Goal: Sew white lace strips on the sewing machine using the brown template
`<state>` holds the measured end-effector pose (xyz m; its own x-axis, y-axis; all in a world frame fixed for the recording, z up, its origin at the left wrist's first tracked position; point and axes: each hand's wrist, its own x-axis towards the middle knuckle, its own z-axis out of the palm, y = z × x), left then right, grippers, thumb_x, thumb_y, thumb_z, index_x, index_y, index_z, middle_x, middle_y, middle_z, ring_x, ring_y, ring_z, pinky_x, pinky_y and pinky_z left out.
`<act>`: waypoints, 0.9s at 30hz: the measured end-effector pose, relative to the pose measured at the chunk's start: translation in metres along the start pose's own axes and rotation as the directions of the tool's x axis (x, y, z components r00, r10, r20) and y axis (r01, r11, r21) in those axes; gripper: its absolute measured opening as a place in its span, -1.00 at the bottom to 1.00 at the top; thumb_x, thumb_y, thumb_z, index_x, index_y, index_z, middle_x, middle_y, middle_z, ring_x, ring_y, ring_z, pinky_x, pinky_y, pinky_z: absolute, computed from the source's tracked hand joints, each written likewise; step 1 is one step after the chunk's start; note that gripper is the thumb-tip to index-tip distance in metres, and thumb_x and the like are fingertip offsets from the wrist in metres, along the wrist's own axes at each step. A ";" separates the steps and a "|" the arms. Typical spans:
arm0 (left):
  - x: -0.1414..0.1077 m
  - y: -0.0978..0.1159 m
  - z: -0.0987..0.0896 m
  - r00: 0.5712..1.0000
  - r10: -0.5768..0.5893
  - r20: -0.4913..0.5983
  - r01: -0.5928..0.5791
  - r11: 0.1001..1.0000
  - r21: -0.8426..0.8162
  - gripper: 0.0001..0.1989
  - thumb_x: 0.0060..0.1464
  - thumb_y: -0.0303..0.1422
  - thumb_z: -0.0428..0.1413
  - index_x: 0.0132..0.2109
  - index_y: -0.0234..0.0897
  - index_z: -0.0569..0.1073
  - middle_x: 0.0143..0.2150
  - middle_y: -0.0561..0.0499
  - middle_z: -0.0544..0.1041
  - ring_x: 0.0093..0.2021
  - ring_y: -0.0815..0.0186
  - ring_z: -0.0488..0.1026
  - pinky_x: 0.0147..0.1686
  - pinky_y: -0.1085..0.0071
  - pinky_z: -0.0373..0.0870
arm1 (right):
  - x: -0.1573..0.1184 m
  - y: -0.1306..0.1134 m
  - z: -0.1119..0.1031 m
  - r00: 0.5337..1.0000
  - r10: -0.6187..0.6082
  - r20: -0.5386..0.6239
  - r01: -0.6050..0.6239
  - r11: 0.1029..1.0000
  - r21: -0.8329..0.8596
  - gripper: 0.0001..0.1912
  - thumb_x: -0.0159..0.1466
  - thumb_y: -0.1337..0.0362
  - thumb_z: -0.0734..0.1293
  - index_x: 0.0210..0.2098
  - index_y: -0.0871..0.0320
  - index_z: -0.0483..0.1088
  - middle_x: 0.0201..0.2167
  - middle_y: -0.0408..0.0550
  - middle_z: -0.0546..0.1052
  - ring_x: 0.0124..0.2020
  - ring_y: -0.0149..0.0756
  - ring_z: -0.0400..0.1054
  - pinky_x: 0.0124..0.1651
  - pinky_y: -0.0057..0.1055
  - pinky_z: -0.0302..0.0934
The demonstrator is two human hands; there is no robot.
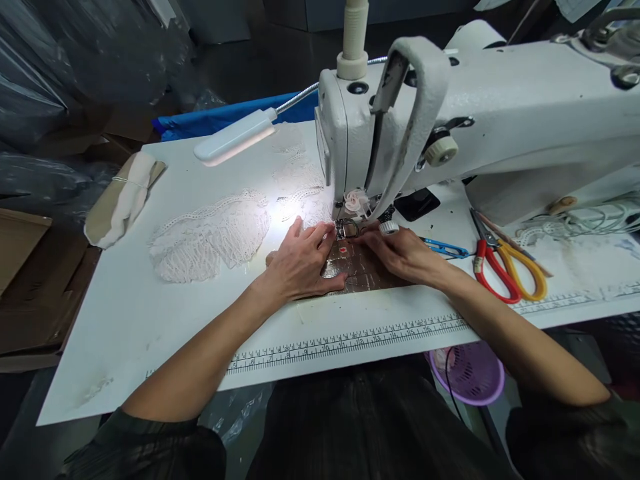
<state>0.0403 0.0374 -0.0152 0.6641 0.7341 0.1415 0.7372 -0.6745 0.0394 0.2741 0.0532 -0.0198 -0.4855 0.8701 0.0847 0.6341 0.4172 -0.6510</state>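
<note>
My left hand (305, 263) lies over the brown taped bed plate (373, 270) of the sewing machine, thumb stretched away from the fingers. Its fingertips touch the near edge of white lace (316, 210) just left of the presser foot (345, 229). To the right of the foot, my right hand (407, 257) has its fingers closed together low on the plate; what they grip, if anything, is hidden. A pale fabric rosette (356, 200) sits at the machine's needle area. More ruffled white lace (213, 237) lies on the table to the left.
The white sewing machine (525, 100) fills the back right. A lamp (237, 137) lights the lace. Right of my hand lie blue thread snips (444, 249), red-and-yellow scissors (520, 270) and a dark phone-like object (417, 204). A bound white bundle (127, 197) rests far left; a purple basket (480, 373) stands below.
</note>
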 end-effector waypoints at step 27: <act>-0.010 0.011 0.011 0.974 -0.182 -0.137 0.169 0.980 -0.100 -0.16 0.23 -0.02 0.02 0.41 -0.46 -0.08 0.33 -0.42 0.25 0.35 -0.12 0.19 0.34 -0.20 0.05 | -0.014 0.013 0.022 0.967 -0.195 -0.164 0.147 0.953 -0.266 -0.57 0.42 0.16 0.18 0.19 0.20 0.35 0.06 0.25 0.42 -0.02 0.06 0.40 0.01 0.03 0.36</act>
<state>0.0429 0.0240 -0.0270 0.4954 0.8270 0.2659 0.8228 -0.5449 0.1618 0.2760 0.0409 -0.0464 -0.4945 0.8032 0.3320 0.6929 0.5950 -0.4073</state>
